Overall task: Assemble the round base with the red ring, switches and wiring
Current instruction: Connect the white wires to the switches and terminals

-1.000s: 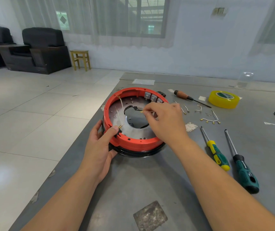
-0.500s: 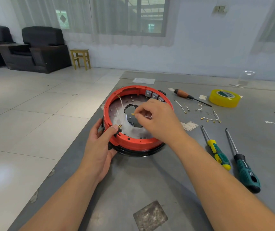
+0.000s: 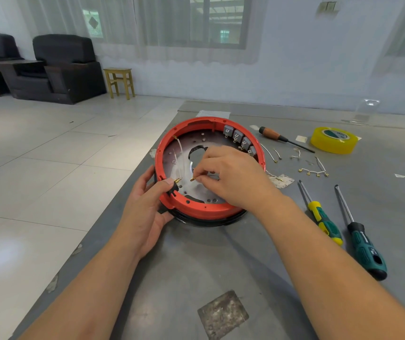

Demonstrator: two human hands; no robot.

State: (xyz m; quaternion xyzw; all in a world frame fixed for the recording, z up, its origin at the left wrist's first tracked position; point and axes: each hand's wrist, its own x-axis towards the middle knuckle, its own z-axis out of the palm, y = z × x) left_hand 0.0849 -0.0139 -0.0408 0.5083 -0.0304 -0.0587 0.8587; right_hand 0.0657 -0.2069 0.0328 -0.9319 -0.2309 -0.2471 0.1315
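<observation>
The round base with its red ring (image 3: 191,125) lies on the grey table near the left edge. Several grey switches (image 3: 238,137) line the ring's inner far-right wall. My left hand (image 3: 147,204) grips the ring's near-left rim, thumb pressing a small black part with brass prongs (image 3: 175,184). My right hand (image 3: 231,177) hovers inside the ring and pinches a thin wire with a brass terminal (image 3: 193,179), its tip pointing at the prongs, a small gap apart. A white wire (image 3: 178,150) lies along the metal plate inside.
Right of the base lie loose wires with brass terminals (image 3: 313,170), a wooden-handled screwdriver (image 3: 273,136), a yellow tape roll (image 3: 334,139), and two screwdrivers with green handles (image 3: 326,224) (image 3: 365,251). The table's left edge (image 3: 113,212) runs just beside my left hand.
My right hand has carried the wire terminal from the far middle of the ring toward the near left, close to the brass prongs. My left hand kept its grip.
</observation>
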